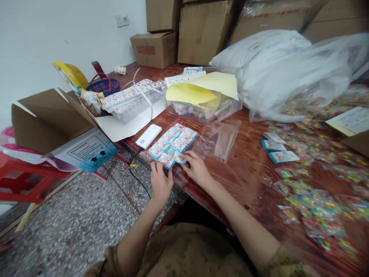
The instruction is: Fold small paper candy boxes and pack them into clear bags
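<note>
Several small blue-and-white boxes (180, 144), each printed with a hand picture, lie side by side in two rows near the table's front edge. At the near end of the left row, my left hand (160, 184) has its fingers and thumb around one small box (166, 160). My right hand (198, 169) grips another small box (179, 157) at the near end of the right row. Its thumb is bent under, and part of that box is hidden by the fingers. A clear plastic bag (226, 142) lies flat just right of the rows.
A white power bank (148, 136) with a black cable lies left of the rows. Beyond stands a clear bin (201, 109) with yellow sheets. An open carton (89, 152) is at the left. Several small boxes (284, 156) and many colourful packets (317, 207) cover the right side.
</note>
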`<state>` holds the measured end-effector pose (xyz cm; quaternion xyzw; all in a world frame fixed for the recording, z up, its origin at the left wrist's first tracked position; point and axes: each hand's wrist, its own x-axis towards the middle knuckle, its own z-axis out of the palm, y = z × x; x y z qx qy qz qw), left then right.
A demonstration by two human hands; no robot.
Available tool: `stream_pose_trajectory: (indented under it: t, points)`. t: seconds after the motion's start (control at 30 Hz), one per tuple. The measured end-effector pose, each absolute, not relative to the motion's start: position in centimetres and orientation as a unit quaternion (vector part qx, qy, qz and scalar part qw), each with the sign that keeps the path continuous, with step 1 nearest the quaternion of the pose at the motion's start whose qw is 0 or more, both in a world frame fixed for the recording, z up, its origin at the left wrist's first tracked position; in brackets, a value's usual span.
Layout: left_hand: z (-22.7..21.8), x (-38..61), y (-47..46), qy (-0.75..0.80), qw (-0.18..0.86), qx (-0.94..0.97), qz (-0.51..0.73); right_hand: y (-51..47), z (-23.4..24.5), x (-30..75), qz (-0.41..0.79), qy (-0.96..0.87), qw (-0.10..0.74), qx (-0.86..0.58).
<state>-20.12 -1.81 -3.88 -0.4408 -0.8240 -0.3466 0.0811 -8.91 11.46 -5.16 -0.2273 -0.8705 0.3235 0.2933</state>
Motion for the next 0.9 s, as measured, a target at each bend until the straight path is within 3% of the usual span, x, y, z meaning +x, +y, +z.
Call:
stream_pose_trajectory:
  t: [0.27,0.6,0.9]
  points:
    - [-4.4,-20.3,-1.9,-0.818,0.077,-0.449,-0.350,10.5,-5.1,-10.9,0.310,-0.839,0.339,-0.292]
    - [-4.3,-20.4,-1.9,-0.817,0.085,-0.452,-0.348,10.6,-4.9,-11.3,0.365,-0.841,0.301,-0.263]
    - [-3.0,-20.8,-1.7,-0.810,0.100,-0.459,-0.351,10.4,-2.1,-9.8,0.289,-0.879,0.271,-0.266]
